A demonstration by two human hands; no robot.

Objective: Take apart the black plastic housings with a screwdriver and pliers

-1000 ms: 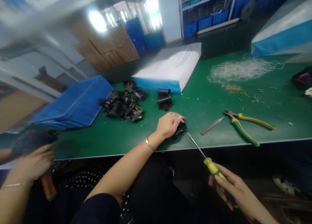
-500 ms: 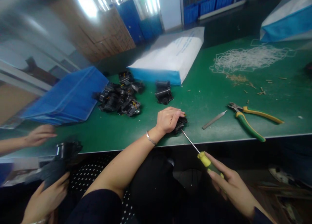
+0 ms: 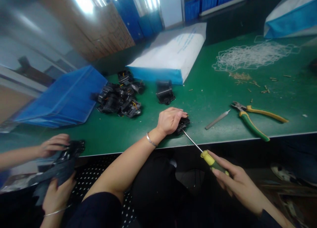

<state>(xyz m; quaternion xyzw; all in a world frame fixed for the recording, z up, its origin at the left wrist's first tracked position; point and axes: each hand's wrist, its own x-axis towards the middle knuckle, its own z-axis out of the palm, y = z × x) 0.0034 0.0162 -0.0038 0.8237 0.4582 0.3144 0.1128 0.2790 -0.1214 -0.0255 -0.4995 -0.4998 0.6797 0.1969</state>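
Observation:
My left hand [image 3: 170, 120] is closed over a black plastic part [image 3: 183, 124] and presses it on the green tabletop close to the front edge. Much of that part is hidden under the fingers. In my right hand [image 3: 235, 178] is a screwdriver [image 3: 209, 158] with a yellow and dark green handle. Its thin metal shaft slants up to the left, and the tip meets the near side of the black part. Whether the tip sits in a screw or a slot, I cannot tell.
Right of my hands lie a small file-like metal tool [image 3: 217, 119] and green-yellow cutting pliers [image 3: 255, 119]. Further back are bent white wires [image 3: 255, 56], small brass-coloured pins [image 3: 240, 76], a white-blue bag [image 3: 170, 53], black parts [image 3: 119, 99] and a blue crate [image 3: 61, 95]. At left, a co-worker's hands [image 3: 55, 145] hold a black part.
The co-worker's upper hand has moved right onto the black part they hold. My hands and the screwdriver keep nearly the same pose; the view has shifted slightly.

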